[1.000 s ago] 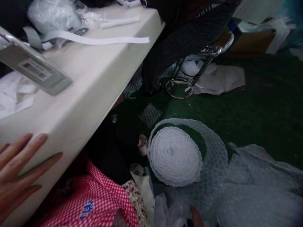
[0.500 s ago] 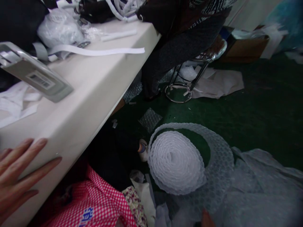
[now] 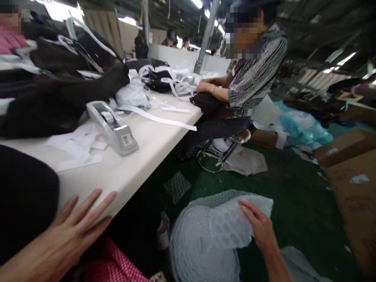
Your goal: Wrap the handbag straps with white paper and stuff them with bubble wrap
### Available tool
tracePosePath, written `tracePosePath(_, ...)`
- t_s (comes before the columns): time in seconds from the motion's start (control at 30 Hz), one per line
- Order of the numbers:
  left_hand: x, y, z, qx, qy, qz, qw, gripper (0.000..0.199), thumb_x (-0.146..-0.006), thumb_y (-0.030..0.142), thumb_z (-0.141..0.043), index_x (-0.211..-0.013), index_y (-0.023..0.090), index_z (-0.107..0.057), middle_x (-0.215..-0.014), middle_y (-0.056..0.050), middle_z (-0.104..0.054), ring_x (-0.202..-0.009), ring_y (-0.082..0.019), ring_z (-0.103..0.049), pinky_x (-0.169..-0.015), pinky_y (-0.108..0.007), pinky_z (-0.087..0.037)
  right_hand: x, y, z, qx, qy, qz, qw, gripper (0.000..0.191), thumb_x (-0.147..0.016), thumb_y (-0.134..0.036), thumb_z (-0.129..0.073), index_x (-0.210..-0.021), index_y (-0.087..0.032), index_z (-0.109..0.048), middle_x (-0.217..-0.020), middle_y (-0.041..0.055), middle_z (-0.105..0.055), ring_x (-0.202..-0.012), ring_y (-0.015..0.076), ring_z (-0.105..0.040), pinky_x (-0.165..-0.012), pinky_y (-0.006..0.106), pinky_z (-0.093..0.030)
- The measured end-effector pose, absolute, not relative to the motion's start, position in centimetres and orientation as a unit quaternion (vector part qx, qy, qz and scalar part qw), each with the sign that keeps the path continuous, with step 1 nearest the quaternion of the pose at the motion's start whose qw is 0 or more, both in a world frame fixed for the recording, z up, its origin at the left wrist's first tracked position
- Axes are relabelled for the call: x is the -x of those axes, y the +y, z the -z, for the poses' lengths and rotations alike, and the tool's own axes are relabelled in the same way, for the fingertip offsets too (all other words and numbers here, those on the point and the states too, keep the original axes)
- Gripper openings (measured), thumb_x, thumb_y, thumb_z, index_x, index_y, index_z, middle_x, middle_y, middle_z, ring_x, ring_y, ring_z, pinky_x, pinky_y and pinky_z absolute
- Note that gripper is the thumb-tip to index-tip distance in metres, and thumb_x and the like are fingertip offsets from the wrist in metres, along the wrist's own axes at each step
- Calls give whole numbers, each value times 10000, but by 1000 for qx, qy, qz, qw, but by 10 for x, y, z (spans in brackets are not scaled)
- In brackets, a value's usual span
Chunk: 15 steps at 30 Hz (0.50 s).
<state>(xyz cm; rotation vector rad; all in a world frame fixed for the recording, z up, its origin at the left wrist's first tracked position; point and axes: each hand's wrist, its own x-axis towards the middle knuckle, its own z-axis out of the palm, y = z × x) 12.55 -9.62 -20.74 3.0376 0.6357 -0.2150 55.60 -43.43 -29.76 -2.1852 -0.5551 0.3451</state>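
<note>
My left hand [image 3: 78, 227] lies on the edge of the white table [image 3: 155, 143], fingers spread, with nothing held. My right hand [image 3: 261, 227] is closed on the loose end of a roll of bubble wrap [image 3: 199, 239], which stands on the floor below the table. That end is lifted and stretches over the top of the roll; the thumb is hard to make out. A grey tape dispenser [image 3: 113, 131] stands on the table beyond my left hand. Near it are white paper scraps [image 3: 78, 147] and a black rounded object [image 3: 26, 199].
Black fabric [image 3: 67, 86] and a white strip [image 3: 161, 119] lie on the table. A co-worker [image 3: 255, 78] sits on a metal stool [image 3: 216, 160] at the far end, hands on dark material. Cardboard boxes [image 3: 352, 184] and blue plastic bags [image 3: 305, 123] are at right.
The view has tilted up and now shows the co-worker and the hall. My right hand has come up from the lower edge, and the bubble wrap's end is raised over the roll.
</note>
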Motion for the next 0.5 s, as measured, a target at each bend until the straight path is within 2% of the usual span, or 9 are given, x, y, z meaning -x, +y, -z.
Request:
tracePosePath(0.1, -124, -105, 180, -977, 190, 41, 84, 684, -636, 246, -829, -1292, 351, -667, -1604, -83, -290, -1474, -432, -236, -1188, -632, -179, -519, -344, 235, 787, -378, -236, 426, 374, -811, -491, -641, -965, -184, -786, -1164, 137, -712, -1121, 323, -630, -1005, 451, -470)
tracePosePath(0.17, -124, -109, 148, -975, 165, 26, 147, 765, -731, 183, -745, -1437, 370, -517, -1630, -52, -224, -1476, -368, -281, -1192, -545, -280, -486, -296, 188, 696, -501, -322, 401, 256, -786, -429, -708, -823, -192, -798, -1004, 110, -740, -938, 261, -680, -876, 371, -526)
tracePosePath(0.23, -132, -111, 107, -970, 135, 6, 204, 869, -799, 125, -652, -1557, 349, -291, -1650, -53, -130, -1484, -320, -281, -1188, -481, -324, -456, -261, 136, 590, -606, -395, 357, 212, -821, -345, -693, -727, -177, -784, -852, 84, -726, -781, 196, -668, -756, 307, -524)
tracePosePath(0.33, -162, -107, 47, -963, 76, -39, 256, 1090, -697, 66, -733, -1594, 275, -151, -1663, -80, 39, -1530, -331, -66, -1230, -536, -163, -422, -228, 61, 474, -702, -459, 268, 217, -843, -171, -602, -688, -147, -751, -765, 58, -693, -744, 156, -638, -731, 269, -486)
tracePosePath(0.37, -175, -103, 33, -957, 33, -44, 284, 1145, -677, 114, -787, -1599, 237, -119, -1668, -103, -3, -1531, -334, -66, -1236, -538, -123, -414, -221, 38, 461, -717, -465, 240, 209, -815, -124, -577, -677, -142, -732, -743, 46, -680, -741, 151, -627, -727, 262, -476)
tracePosePath(0.4, -187, -99, 22, -946, 6, -57, 318, 1179, -657, 156, -825, -1599, 197, -119, -1666, -134, -90, -1524, -342, -126, -1234, -530, -135, -408, -216, 17, 463, -726, -460, 218, 197, -778, -95, -557, -662, -143, -709, -718, 30, -662, -728, 145, -613, -713, 253, -466)
tracePosePath(0.43, -199, -95, 17, -930, -16, -59, 363, 1165, -629, 205, -857, -1587, 179, -195, -1641, -152, -228, -1488, -353, -252, -1217, -512, -208, -404, -212, -3, 477, -732, -446, 196, 186, -742, -77, -536, -653, -147, -684, -699, 14, -641, -708, 138, -594, -695, 245, -454)
tracePosePath(0.47, -210, -90, 16, -904, -30, -45, 424, 1082, -605, 256, -878, -1540, 173, -338, -1556, -147, -418, -1396, -353, -413, -1170, -480, -309, -402, -210, -21, 499, -737, -422, 175, 180, -712, -67, -514, -651, -153, -659, -687, 1, -623, -689, 131, -575, -677, 238, -442)
tracePosePath(0.5, -220, -86, 20, -870, -41, -19, 490, 933, -574, 304, -893, -1420, 181, -519, -1390, -112, -601, -1235, -333, -561, -1081, -434, -413, -402, -211, -38, 528, -740, -388, 155, 180, -693, -63, -492, -653, -161, -638, -684, -8, -611, -678, 127, -560, -664, 235, -431)
